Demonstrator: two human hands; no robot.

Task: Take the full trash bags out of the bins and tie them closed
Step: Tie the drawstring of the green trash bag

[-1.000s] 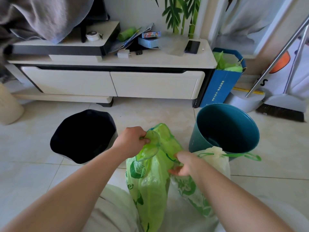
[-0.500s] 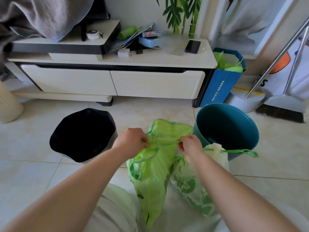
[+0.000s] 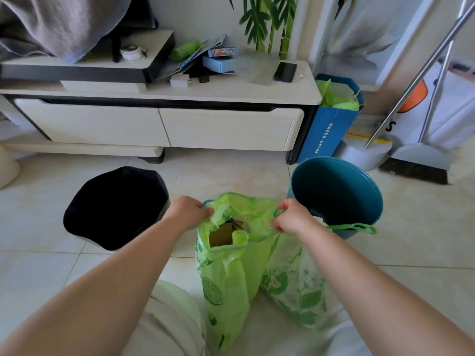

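Pinching the rim of one green trash bag (image 3: 226, 273) with left hand (image 3: 189, 213) and right hand (image 3: 293, 218), mouth stretched open. Touching its right side, one pale printed bag (image 3: 293, 286); beyond, two bins: black bin (image 3: 115, 206) left, teal bin (image 3: 336, 191) right.

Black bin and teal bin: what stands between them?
In the head view, the green trash bag stands between the black bin and the teal bin; the left hand and right hand grip its mouth.

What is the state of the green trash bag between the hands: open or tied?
Open, not tied. The left hand and right hand hold the mouth of the green trash bag apart; cardboard shows inside.
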